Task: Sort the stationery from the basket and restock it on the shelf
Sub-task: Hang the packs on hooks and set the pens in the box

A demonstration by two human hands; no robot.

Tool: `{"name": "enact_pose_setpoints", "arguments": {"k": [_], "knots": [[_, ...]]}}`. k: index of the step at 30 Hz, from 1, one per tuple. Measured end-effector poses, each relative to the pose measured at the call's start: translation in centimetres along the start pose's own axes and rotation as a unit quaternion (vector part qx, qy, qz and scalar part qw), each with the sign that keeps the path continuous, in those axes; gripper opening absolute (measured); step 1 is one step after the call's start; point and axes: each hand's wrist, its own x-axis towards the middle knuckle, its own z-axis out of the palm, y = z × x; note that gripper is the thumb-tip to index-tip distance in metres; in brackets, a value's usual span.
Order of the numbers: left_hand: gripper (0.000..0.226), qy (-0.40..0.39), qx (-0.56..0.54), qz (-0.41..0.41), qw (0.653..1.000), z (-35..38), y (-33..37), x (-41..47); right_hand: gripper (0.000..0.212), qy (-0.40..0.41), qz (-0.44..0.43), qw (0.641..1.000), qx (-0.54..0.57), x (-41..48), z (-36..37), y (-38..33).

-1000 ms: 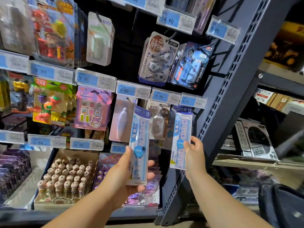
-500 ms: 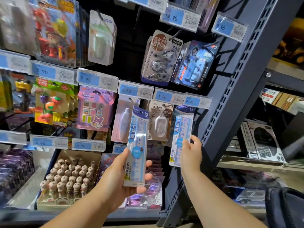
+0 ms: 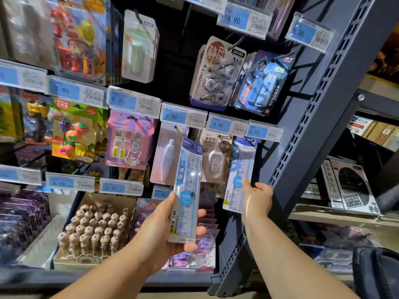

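At lower centre the left hand (image 3: pixel 168 229) grips a clear, blue-printed plastic ruler pack (image 3: pixel 188 182), not yet hung. Just right, the right hand (image 3: pixel 257 200) pinches a matching second pack (image 3: pixel 240 169), seemingly hung beneath a blue price tag (image 3: pixel 257 132).

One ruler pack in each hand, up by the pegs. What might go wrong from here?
The right hand pinches the right ruler pack low down; if its top misses the peg, it may fall. The left ruler pack, gripped in the left hand, overlaps the hanging correction tape pack and might knock it.
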Motion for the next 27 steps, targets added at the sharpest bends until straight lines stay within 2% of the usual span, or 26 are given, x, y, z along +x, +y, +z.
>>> {"name": "enact_pose_setpoints", "arguments": {"k": [2, 4, 6, 9, 11, 15, 18, 21, 25, 27], "knots": [[0.044, -0.005, 0.0, -0.001, 1.0, 0.1, 0.0, 0.0, 0.033, 0.032, -0.015, 0.999, -0.029, -0.4, 0.0, 0.1], [0.045, -0.011, 0.001, -0.002, 1.0, 0.3, 0.1, -0.2, 0.023, 0.027, -0.075, 0.994, -0.071, -1.6, 0.2, -0.1], [0.046, -0.015, 0.009, -0.002, 1.0, 0.4, 0.1, -0.2, 0.016, -0.077, -0.123, 0.988, -0.052, -3.5, 0.5, -0.5], [0.046, -0.016, 0.029, -0.002, 0.999, 0.6, -0.1, -0.3, 0.026, -0.296, -0.119, 0.948, -0.01, -6.9, 1.0, -0.9], [0.044, -0.011, 0.036, 0.002, 0.999, 0.7, -0.2, -0.3, 0.027, -0.351, -0.107, 0.93, 0.006, -8.3, 1.1, -0.9], [0.04, -0.008, 0.045, 0.019, 0.999, 0.8, -0.4, -0.4, 0.025, -0.336, -0.101, 0.936, -0.001, -9.3, 0.6, -1.0], [0.034, -0.001, 0.06, 0.048, 0.997, 0.9, -0.5, -0.4, 0.025, -0.354, -0.092, 0.931, -0.014, -9.7, 0.0, -0.9], [0.029, 0.005, 0.071, 0.062, 0.996, 1.0, -0.5, -0.3, 0.02, -0.375, -0.06, 0.924, 0.039, -9.8, -0.6, -1.2], [0.024, 0.029, 0.052, 0.062, 0.996, 1.1, -0.6, 0.0, 0.014, -0.275, 0.011, 0.951, 0.14, -7.6, -1.2, -1.4], [0.022, 0.029, 0.048, 0.062, 0.996, 1.1, -0.7, 0.1, 0.016, -0.23, 0.006, 0.961, 0.153, -6.0, -2.0, -1.4]]}}
